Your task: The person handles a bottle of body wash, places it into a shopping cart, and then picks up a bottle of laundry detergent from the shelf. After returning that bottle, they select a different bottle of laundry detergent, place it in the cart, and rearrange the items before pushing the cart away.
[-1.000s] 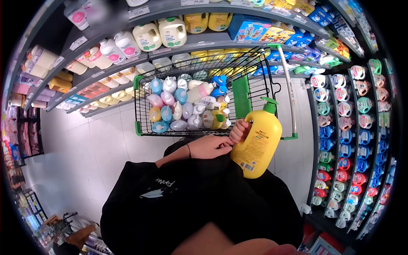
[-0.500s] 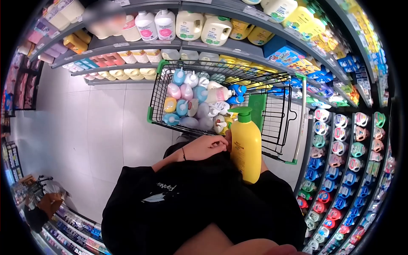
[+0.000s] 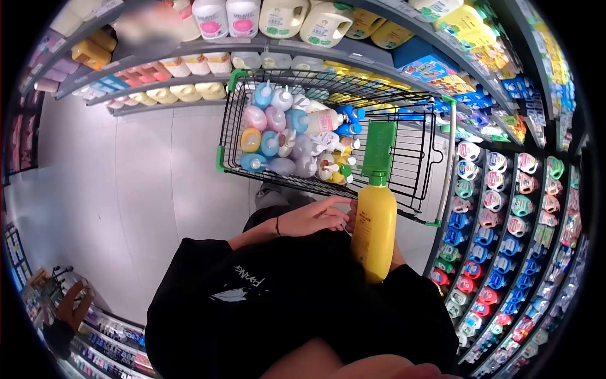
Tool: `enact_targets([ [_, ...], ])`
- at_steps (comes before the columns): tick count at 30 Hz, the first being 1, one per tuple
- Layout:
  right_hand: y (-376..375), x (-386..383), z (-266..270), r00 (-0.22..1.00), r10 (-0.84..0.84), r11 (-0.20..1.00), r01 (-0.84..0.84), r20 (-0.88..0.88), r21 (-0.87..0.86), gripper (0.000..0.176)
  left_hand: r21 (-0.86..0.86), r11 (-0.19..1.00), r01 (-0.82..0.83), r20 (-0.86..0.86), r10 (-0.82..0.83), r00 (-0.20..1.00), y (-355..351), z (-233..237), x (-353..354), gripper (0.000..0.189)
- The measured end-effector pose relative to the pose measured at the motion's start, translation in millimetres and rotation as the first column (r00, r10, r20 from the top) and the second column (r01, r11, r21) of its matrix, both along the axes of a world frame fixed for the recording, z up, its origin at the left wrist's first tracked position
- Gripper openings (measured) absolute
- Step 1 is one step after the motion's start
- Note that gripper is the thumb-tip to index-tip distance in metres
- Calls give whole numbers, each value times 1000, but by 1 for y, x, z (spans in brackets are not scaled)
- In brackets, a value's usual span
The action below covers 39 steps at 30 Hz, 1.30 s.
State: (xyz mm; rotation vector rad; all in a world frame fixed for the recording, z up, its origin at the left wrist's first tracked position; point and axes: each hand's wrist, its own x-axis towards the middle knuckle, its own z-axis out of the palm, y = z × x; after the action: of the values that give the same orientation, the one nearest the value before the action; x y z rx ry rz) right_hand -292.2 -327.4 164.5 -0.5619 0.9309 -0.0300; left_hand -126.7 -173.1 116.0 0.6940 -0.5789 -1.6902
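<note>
The left hand [image 3: 309,218] reaches across the dark top, a thin dark bracelet [image 3: 277,226] at its wrist, its fingers loosely bent and a little apart, holding nothing that I can see; the fingertips are right up by the other hand, and whether they touch is hard to call. Beyond it stands the wire shopping cart [image 3: 220,159], its front half packed with pump bottles: a pink one [image 3: 255,118] near the left, a light blue one [image 3: 297,120] further in, a lavender one [image 3: 304,165] at the near side. Moving right, here's the right hand [image 3: 353,211], clamped on the yellow pump bottle [image 3: 375,230], fingers at its left edge, most of the grip hidden behind it. That bottle is outside the cart, close against the torso, its green pump head [image 3: 377,177] pointing toward the cart's green flap [image 3: 381,142].

It's a big one, so I'd judge it weighty if full, though the fill doesn't show. The plastic looks smooth, fairly stiff, likely slippery if wet, hardly fragile. Best hold: around the broad body, a palm under the base, no pressing on the pump. And over at the far right, rows of detergent bottles [image 3: 497,181] line the rack.
</note>
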Motion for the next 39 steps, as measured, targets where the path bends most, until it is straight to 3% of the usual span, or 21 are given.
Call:
enact_targets([
  [4,-5,-19,-9,959,-136,981,95,247,171,34,-70,996,53,123,-44,991,-13,15,6,54],
  [6,-4,-31,-4,937,-107,991,72,331,116,34,-101,992,70,127,-56,990,-23,18,-1,53],
  [9,6,-47,11,955,-192,981,195,225,11,26,-159,964,211,205,-176,963,-38,26,-16,49],
  [13,-1,-116,-25,904,-292,956,273,311,106,26,-128,906,404,293,-354,888,-57,26,-53,41],
  [21,24,-273,-95,609,-592,804,489,527,338,23,12,856,516,305,-495,814,-70,8,-184,40],
  [24,36,-318,-139,490,-622,779,468,610,418,23,82,803,590,279,-587,760,-61,11,-244,41],
  [27,59,-345,-112,360,-755,633,621,548,462,23,68,738,671,310,-655,689,-48,-6,-301,42],
  [30,78,-379,-104,264,-894,428,747,363,509,21,118,693,712,405,-688,602,-50,-5,-343,46],
  [34,91,-422,-117,136,-829,428,779,542,458,18,191,614,766,497,-733,464,-68,17,-395,55],
  [37,109,-435,-93,55,-974,116,954,220,275,22,246,521,817,561,-764,318,-77,15,-426,70],
  [39,116,-450,-102,-21,-977,34,967,211,252,22,273,441,855,566,-792,228,-88,13,-444,78],
])
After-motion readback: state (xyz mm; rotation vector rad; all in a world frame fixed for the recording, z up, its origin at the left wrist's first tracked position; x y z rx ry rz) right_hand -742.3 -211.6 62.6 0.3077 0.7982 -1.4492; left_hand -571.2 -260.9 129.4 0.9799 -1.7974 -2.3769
